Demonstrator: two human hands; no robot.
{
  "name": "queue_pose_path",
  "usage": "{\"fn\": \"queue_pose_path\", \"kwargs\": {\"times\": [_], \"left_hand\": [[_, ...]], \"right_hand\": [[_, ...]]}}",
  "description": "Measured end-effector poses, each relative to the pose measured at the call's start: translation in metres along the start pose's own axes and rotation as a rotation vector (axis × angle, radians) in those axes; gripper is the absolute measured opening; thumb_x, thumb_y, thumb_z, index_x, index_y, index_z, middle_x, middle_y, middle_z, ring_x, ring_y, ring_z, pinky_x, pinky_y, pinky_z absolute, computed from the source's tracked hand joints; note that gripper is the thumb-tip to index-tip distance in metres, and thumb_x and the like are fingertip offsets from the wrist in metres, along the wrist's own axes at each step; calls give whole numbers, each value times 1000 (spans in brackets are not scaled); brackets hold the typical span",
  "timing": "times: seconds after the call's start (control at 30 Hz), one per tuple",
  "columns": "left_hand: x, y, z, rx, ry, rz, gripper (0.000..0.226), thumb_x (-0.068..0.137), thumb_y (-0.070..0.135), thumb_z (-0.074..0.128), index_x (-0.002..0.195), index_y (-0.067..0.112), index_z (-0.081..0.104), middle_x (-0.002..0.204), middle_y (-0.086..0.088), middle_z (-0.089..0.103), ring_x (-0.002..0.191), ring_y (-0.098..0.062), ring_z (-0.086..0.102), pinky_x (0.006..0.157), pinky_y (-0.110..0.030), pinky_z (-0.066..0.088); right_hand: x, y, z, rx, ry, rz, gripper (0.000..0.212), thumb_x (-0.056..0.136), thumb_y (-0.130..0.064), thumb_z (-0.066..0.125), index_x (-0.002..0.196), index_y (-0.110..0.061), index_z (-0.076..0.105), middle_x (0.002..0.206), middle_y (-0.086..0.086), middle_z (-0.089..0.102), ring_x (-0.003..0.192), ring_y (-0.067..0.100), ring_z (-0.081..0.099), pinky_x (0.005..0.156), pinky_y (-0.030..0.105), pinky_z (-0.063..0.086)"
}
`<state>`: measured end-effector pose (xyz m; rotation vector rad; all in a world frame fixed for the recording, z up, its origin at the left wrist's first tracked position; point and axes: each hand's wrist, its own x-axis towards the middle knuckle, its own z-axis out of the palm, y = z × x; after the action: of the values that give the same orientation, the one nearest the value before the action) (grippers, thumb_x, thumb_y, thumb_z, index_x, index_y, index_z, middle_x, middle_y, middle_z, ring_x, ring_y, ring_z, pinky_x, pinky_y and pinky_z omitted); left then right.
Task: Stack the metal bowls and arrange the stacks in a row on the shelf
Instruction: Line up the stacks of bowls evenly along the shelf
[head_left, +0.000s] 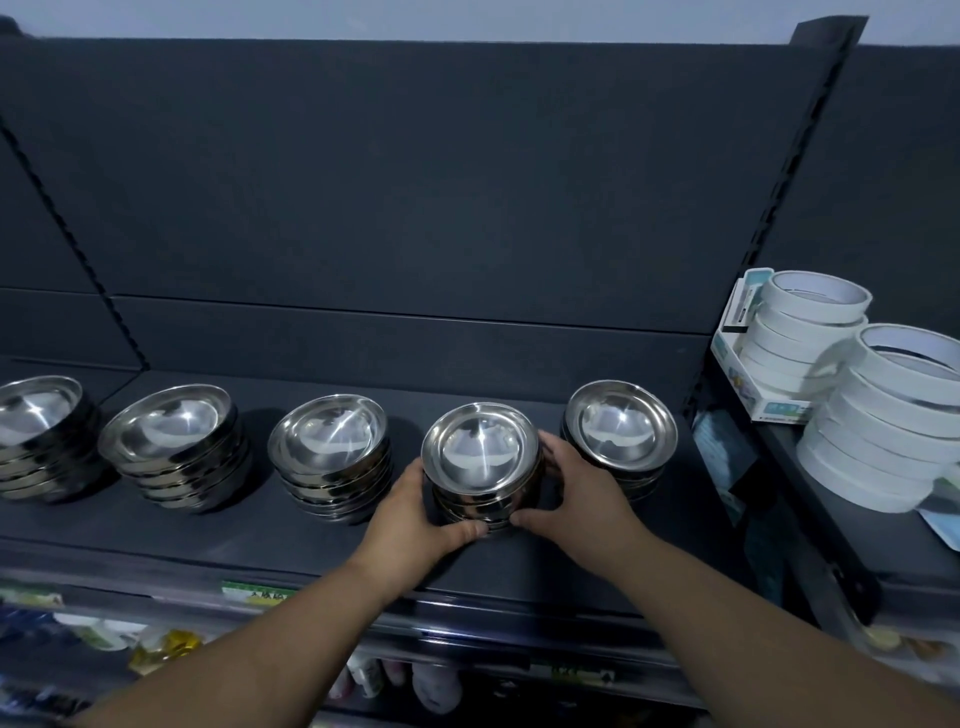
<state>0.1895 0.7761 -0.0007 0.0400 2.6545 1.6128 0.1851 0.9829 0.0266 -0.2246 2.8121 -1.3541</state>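
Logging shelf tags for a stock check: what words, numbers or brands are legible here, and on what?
No text is legible.
Green-and-white tag on the shelf edge: characters too blurred to read.
Green tag on the lower edge: blurred.
Box under the tape rolls: teal print, too small.
Metal bowls: no marking shows.

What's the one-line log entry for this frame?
left hand: grips bowl stack | right hand: grips bowl stack | bowl stack: fourth from left, five stacks on shelf | tape rolls: right, untouched
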Motion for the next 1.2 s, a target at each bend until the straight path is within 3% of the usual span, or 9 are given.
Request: {"fn": "queue_pose_path", "kwargs": {"times": [0.17,0.37,0.57,0.73,0.87,0.97,1.07,1.2], "left_hand": [[3,1,-1,-48,-4,-44,105,38,55,84,132,28,46,127,9,59,121,-7,52,108,-29,39],[3,5,-2,-173,-16,-52,91,40,35,90,123,23,54,115,7,67,112,-9,60,99,-25,45],[3,7,-6,-145,-9,-33,97,41,43,89,128,27,51,121,7,65,116,-8,57,108,-35,42],[4,15,-11,-102,14,21,96,45,43,89,131,29,49,127,9,60,119,-4,54,110,-32,39],[10,21,-17,-95,30,45,90,48,36,91,129,32,50,122,8,63,114,-8,58,106,-34,43],[11,26,-24,-163,-46,15,89,44,41,91,125,33,53,116,7,69,110,-10,64,101,-37,48],[8,37,-29,-303,-95,-47,72,53,49,84,118,27,61,111,6,72,108,-11,66,99,-34,49],[16,41,-30,-295,89,-164,36,79,53,60,94,22,69,92,-3,75,94,-26,70,90,-50,55]], "right_hand": [[2,-1,1,-3,20,1,105,61,-29,88,149,-25,31,144,-10,49,133,5,43,114,30,34],[2,0,1,55,34,-1,102,59,-30,89,146,-26,37,139,-11,53,130,2,46,113,30,37],[-2,-9,-4,134,32,8,92,65,-17,88,143,-28,40,123,-16,59,112,-5,54,98,10,41],[-2,-19,-9,274,18,32,88,68,-13,86,140,-35,40,117,-26,57,106,-5,59,94,20,50],[2,-27,-20,562,-37,97,74,71,-19,84,136,-33,50,129,-19,59,113,7,62,95,31,53],[5,-32,-22,758,-25,180,43,84,-24,73,125,-27,59,122,-11,67,107,11,66,90,35,56],[9,-28,-16,757,46,227,37,90,-16,67,125,-23,58,125,-7,65,107,14,66,84,34,58],[9,-24,-11,733,62,252,40,89,-10,64,126,-22,57,130,-5,60,110,16,64,85,38,59]]}}
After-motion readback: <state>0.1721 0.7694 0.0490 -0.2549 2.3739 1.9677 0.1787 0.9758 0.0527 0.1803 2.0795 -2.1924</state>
